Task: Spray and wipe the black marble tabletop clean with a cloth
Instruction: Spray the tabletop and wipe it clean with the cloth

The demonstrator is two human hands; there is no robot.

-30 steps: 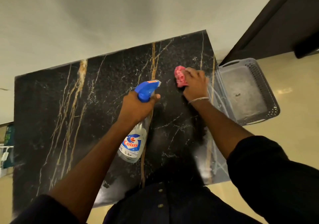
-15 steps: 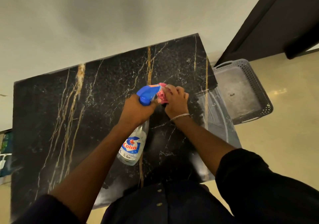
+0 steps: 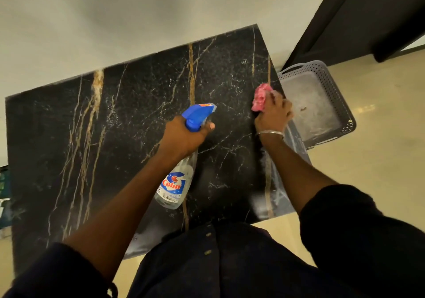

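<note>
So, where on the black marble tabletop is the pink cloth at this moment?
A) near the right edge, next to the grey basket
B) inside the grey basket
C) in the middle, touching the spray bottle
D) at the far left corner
A: the right hand presses the pink cloth on the tabletop close to its right edge, beside the grey basket and apart from the spray bottle.

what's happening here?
A person is cleaning a black marble tabletop. The left hand holds a spray bottle with a blue trigger head above the middle of the slab. The right hand presses a pink cloth on the marble near its right edge. A grey basket sits on the floor just past that edge. Pale smears show along the tabletop's near-right part.
</note>
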